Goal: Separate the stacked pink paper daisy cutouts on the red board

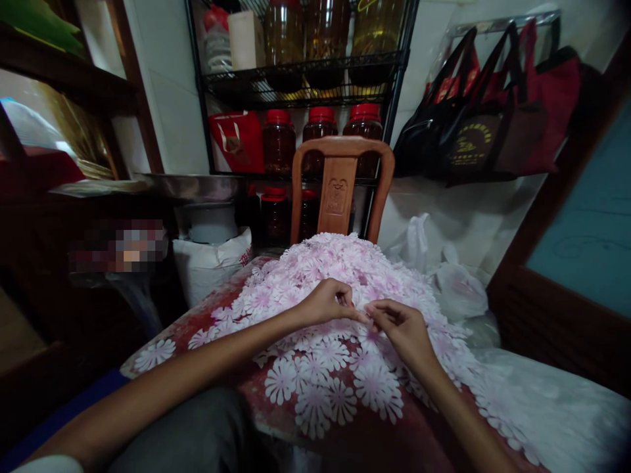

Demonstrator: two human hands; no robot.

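Trouser leg (pixel 187 433), dark grey: one, bent, at the table's near edge, left part.

Wire shelving rack (pixel 236 85), black: one, against the tiled wall, beyond the table's far edge.

Table (pixel 417 427): one, red top, scuffed along its left edge.

Heap of flower cut-outs (pixel 335 269), white with pink centres: one, mounded towards the far edge, thinning to the near edge and trailing over the right edge.

Translucent plastic sheeting (pixel 552 401): beside the right edge.

Chair (pixel 338 190), carved wood: one, its back standing just past the far edge.

Tote bag (pixel 473 141), black with yellow lettering: one, hung among others from a wall rail.

Sack (pixel 210 266), white: one, past the left edge.

Jars (pixel 279 141), red-lidded, dark contents: several, ranked on the rack's lower shelves.

Left hand (pixel 328 302): over the heap's near side; fingers curled, thumb stretched towards the other hand.

Right hand (pixel 401 322): facing it, thumb and fingers drawn together; fingertips of the two hands nearly meeting. Whether either pinches a cut-out cannot be told.

Single flower cut-out (pixel 155 355): one, flat at the table's left corner, apart from the heap.
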